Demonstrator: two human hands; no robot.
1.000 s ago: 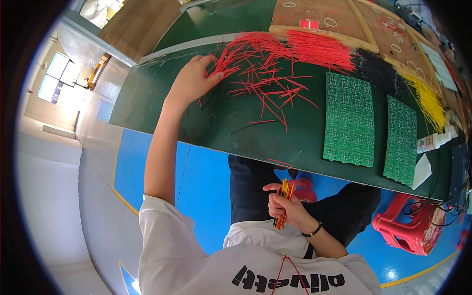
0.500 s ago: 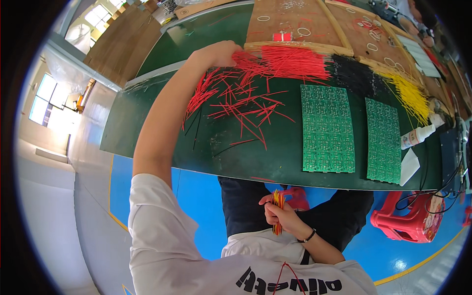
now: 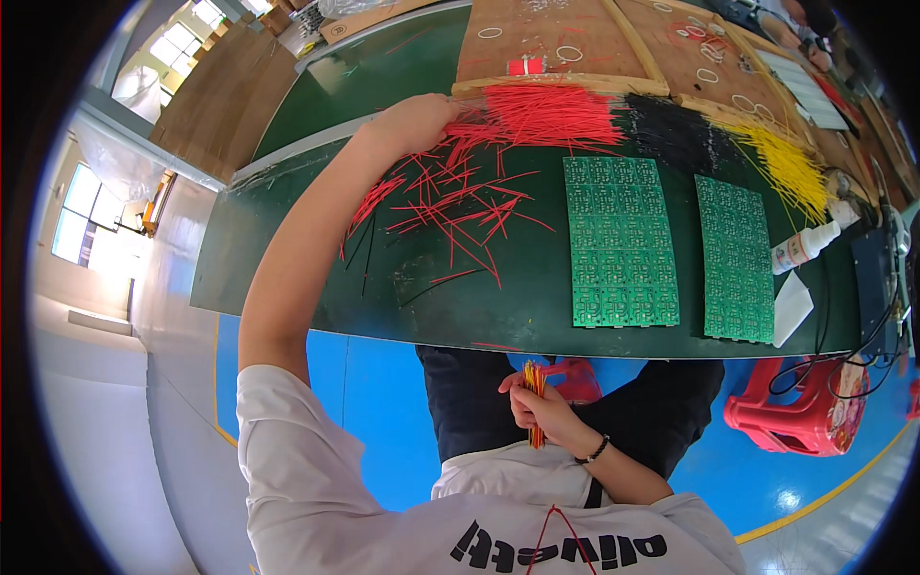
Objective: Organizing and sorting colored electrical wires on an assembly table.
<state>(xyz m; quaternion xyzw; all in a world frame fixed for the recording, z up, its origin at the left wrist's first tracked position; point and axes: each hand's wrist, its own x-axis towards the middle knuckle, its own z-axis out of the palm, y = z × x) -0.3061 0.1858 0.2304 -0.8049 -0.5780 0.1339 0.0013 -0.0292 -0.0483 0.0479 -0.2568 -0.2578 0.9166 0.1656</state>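
Note:
My left hand (image 3: pixel 412 123) reaches far over the green table (image 3: pixel 278 278) and rests at the left edge of a neat pile of red wires (image 3: pixel 551 115). Its fingers curl into the pile, and whether they grip any wire is hidden. Loose red wires (image 3: pixel 450 206) lie scattered beside my forearm. My right hand (image 3: pixel 544 410) stays low over my lap, shut on a small upright bundle of red and yellow wires (image 3: pixel 533 379).
Piles of black wires (image 3: pixel 671 129) and yellow wires (image 3: pixel 791 168) lie right of the red pile. Two green circuit board panels (image 3: pixel 618 240) (image 3: pixel 736 259), a white bottle (image 3: pixel 803 247) and wooden boards (image 3: pixel 556 43) are on the table. A red stool (image 3: pixel 805 412) stands at lower right.
My left hand has moved from the scattered red wires up to the edge of the neat red pile, and its fingers have curled. My right hand keeps its bundle near my lap.

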